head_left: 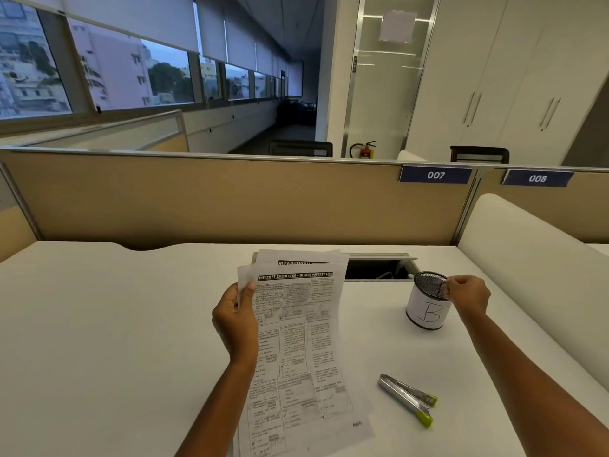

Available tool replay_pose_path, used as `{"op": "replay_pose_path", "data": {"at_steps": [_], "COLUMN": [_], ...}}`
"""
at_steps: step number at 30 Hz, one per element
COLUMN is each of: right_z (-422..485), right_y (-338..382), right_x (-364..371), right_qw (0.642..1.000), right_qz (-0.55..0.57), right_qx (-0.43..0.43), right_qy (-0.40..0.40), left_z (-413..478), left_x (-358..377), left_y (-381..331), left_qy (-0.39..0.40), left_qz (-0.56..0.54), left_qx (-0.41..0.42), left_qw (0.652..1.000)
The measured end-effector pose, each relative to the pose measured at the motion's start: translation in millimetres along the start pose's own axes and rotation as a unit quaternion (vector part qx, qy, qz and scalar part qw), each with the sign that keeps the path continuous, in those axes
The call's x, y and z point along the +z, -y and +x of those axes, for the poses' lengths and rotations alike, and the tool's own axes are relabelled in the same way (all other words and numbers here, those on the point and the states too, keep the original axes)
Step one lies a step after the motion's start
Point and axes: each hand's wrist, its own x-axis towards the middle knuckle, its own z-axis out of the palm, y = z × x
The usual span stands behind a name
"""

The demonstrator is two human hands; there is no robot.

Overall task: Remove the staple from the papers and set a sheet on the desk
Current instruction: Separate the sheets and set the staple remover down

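My left hand [235, 319] grips the printed papers [300, 341] by their upper left edge, holding them up over the white desk [115, 341]. At least two sheets fan apart at the top. My right hand [468, 296] is at the rim of a black mesh cup [427, 301] labelled "B", fingers pinched together over its opening; whatever they pinch is too small to see. A metal staple remover [408, 399] with green tips lies on the desk to the right of the papers, touched by neither hand.
An open cable hatch [379, 268] sits in the desk behind the papers and cup. A tan partition [230, 199] walls the desk's far edge. A white curved divider [534, 258] rises on the right.
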Motion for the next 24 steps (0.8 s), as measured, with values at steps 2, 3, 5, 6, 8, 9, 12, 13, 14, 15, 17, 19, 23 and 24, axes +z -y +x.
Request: {"op": "replay_pose_path", "data": {"at_steps": [2, 3, 5, 6, 8, 9, 12, 13, 14, 15, 17, 19, 23, 24], "right_z": [-3.7, -6.7, -15.6, -22.0, -44.4, -59.1, -100.5, -113.7, -124.8, -133.6, -148.6, -157.1, -168.2, -170.6], "right_y": [0.9, 1.9, 4.0, 4.7, 9.2, 12.1, 15.8, 17.6, 19.0, 19.8, 22.1, 22.1, 25.9, 27.5], "right_x": [-0.4, -0.2, 2.7, 6.6, 13.9, 17.0, 27.7, 29.3, 30.7, 32.8, 36.5, 41.3, 41.3, 40.0], "right_qw": [1.000, 1.000, 0.999, 0.997, 0.980, 0.968, 0.928, 0.915, 0.905, 0.895, 0.879, 0.881, 0.884, 0.883], "right_qz": [-0.005, -0.005, 0.004, 0.028, 0.091, 0.103, 0.053, 0.048, 0.061, 0.086, 0.142, 0.186, 0.256, 0.271], "right_qx": [-0.014, -0.018, -0.028, -0.038, -0.041, -0.042, -0.085, -0.101, -0.109, -0.109, -0.115, -0.109, -0.090, -0.090], "right_qy": [0.003, 0.008, 0.034, 0.065, 0.170, 0.226, 0.359, 0.387, 0.407, 0.423, 0.440, 0.420, 0.381, 0.373], "left_z": [-1.1, -2.0, -3.3, -3.5, -2.7, -2.4, -2.5, -2.8, -3.0, -3.4, -3.6, -2.6, 1.8, 1.7], "left_x": [-2.3, -3.7, -6.2, -7.0, -9.1, -10.3, -13.8, -16.4, -17.3, -18.5, -22.7, -26.8, -41.2, -45.1], "left_y": [-3.3, -5.7, -9.6, -10.9, -12.7, -14.0, -19.9, -23.3, -26.3, -29.4, -34.9, -37.6, -35.2, -33.9], "left_qy": [0.001, 0.002, 0.001, 0.001, 0.003, 0.007, 0.019, 0.023, 0.027, 0.032, 0.042, 0.059, 0.134, 0.160], "left_qz": [-0.004, -0.008, -0.017, -0.021, -0.031, -0.035, -0.055, -0.063, -0.073, -0.085, -0.101, -0.104, -0.085, -0.086], "left_qx": [0.001, 0.002, -0.001, -0.003, -0.009, -0.014, -0.028, -0.029, -0.032, -0.035, -0.041, -0.043, -0.063, -0.077], "left_qw": [1.000, 1.000, 1.000, 1.000, 0.999, 0.999, 0.998, 0.997, 0.996, 0.995, 0.993, 0.992, 0.985, 0.980]}}
